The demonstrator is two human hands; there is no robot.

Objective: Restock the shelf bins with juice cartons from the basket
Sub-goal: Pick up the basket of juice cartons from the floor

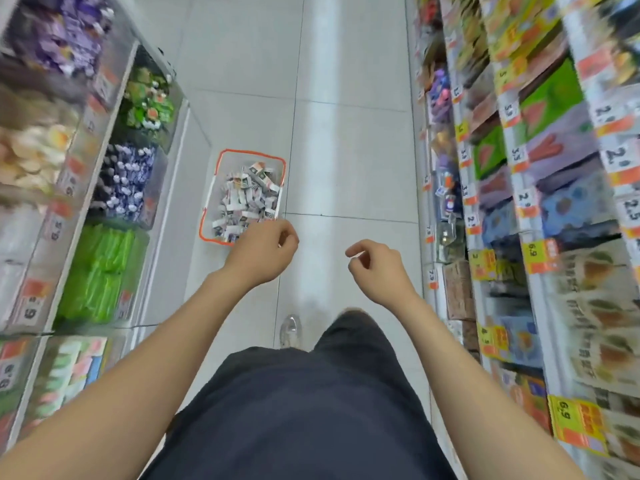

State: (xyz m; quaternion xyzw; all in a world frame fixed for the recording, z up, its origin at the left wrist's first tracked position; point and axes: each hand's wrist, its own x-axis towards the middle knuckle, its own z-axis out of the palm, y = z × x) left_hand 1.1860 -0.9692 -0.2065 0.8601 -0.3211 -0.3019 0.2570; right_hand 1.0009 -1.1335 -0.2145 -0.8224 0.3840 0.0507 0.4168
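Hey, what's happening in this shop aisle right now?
A person stands in an aisle between stocked shelves, facing an orange-rimmed basket on the floor that is full of small white juice cartons. The left hand and right hand are held out, loosely curled and holding nothing. No carton is picked up yet.
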